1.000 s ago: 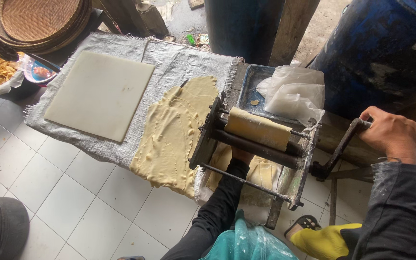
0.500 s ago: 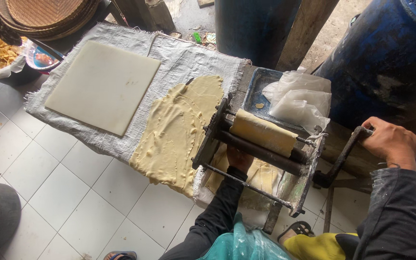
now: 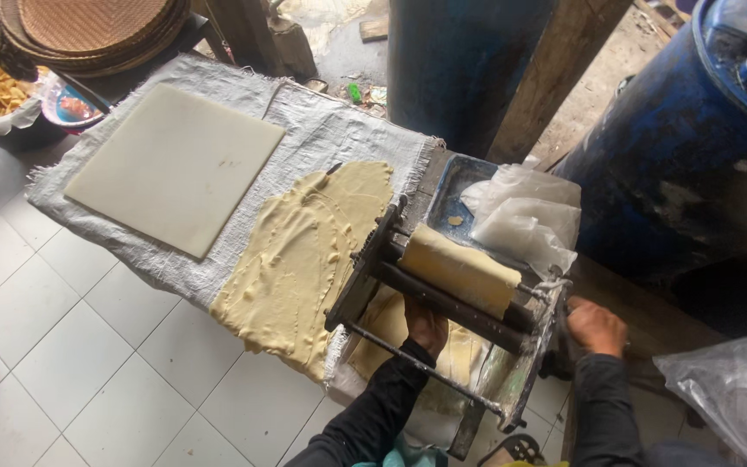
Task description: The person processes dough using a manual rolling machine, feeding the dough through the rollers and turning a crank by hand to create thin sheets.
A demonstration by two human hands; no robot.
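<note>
- The left hand point(image 3: 426, 325), low in the middle, reaches under the roller machine point(image 3: 443, 298); fingers hidden, cannot tell.
- The right hand point(image 3: 595, 326), lower right, has fingers wrapped around the crank.
- Flat yellow dough point(image 3: 304, 255) lies mid-frame on the bench cloth point(image 3: 322, 130).

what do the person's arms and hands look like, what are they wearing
Both arms are covered by long sleeves: the left sleeve is plain black and snug down to the wrist, the right sleeve is dark grey-black and slightly looser. The left hand and right hand are bare, with no gloves. No rings, watch or markings can be made out.
</note>
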